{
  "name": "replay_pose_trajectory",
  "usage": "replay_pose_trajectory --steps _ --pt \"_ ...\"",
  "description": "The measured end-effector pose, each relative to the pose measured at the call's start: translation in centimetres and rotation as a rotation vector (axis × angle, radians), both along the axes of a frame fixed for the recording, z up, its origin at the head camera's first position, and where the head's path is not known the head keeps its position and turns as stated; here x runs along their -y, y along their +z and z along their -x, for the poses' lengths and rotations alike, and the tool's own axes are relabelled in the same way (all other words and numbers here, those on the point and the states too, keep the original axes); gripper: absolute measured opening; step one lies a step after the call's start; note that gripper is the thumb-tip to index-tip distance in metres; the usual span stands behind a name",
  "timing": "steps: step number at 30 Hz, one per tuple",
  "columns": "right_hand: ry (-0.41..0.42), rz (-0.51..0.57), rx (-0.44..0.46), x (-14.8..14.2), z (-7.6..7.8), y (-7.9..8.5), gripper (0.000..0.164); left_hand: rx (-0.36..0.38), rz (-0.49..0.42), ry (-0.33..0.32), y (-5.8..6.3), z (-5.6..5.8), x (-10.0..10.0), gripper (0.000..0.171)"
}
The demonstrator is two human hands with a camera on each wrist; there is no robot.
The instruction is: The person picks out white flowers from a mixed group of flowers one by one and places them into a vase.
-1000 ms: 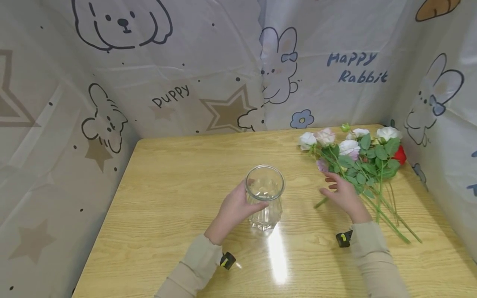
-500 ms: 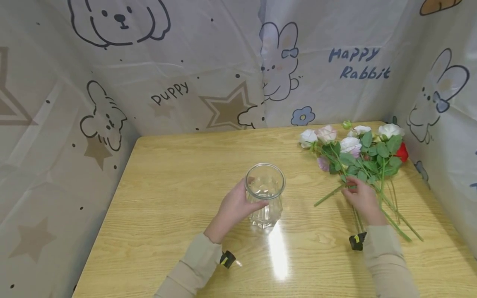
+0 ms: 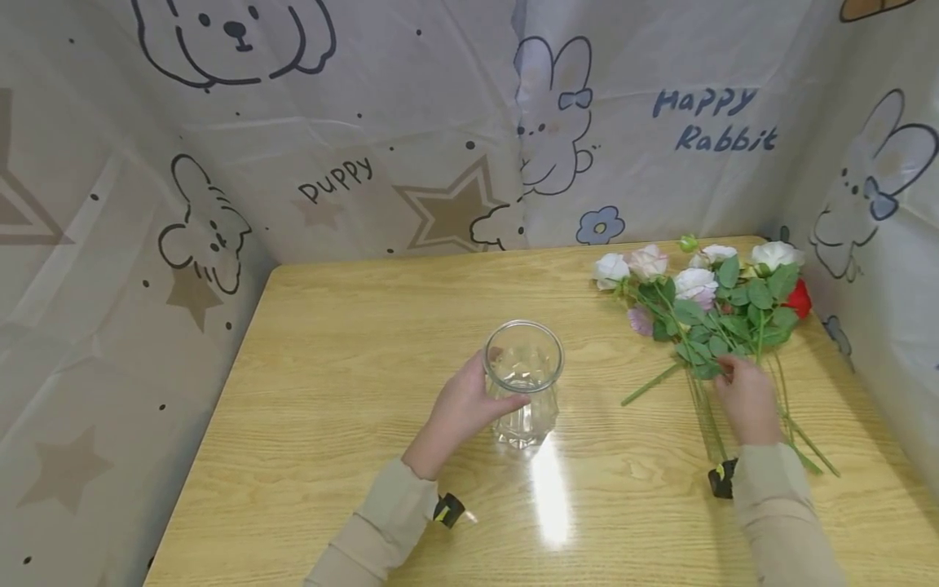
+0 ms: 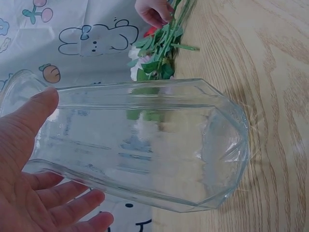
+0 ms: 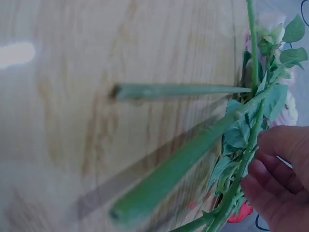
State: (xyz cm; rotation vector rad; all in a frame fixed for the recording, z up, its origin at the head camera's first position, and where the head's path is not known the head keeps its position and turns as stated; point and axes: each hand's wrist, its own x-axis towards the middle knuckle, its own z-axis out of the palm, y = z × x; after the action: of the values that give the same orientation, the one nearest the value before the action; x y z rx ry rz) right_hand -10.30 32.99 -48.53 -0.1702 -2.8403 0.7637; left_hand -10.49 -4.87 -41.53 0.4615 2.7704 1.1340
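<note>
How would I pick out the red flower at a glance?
At the far right of the wooden table, beyond the right hand, lies the flower pile. The red flower sits at the pile's right edge, partly behind green leaves. It alone is bright red, unlike the white bloom just beyond.

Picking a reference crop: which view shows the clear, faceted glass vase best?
Left wrist. The clear, faceted glass vase is large and close there, its walls and base visible. The head view shows it smaller, from above, with the person's left hand covering part of its side. The right wrist view doesn't show it.
</note>
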Motion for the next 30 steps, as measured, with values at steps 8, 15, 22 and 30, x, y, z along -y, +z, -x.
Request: replay_pose_trajectory --steps 8,15,22,30 --pt "0.019 -0.093 0.045 -0.74 0.22 -0.25 0.02 0.001 -0.007 -0.002 -0.14 -0.1 0.05 0.082" --pt "0.034 -0.13 0.119 -0.49 0.32 -0.01 0.021 0.023 -0.012 0.001 -0.21 -0.07 0.04 0.082" --pt "0.027 -0.158 0.051 -0.24 0.53 -0.13 0.017 0.022 -0.018 0.001 -0.2 -0.05 -0.03 0.082" --pt "0.023 -0.166 -0.073 0.07 0.94 0.33 0.015 0.014 -0.008 0.009 -0.19 -0.02 0.06 0.083"
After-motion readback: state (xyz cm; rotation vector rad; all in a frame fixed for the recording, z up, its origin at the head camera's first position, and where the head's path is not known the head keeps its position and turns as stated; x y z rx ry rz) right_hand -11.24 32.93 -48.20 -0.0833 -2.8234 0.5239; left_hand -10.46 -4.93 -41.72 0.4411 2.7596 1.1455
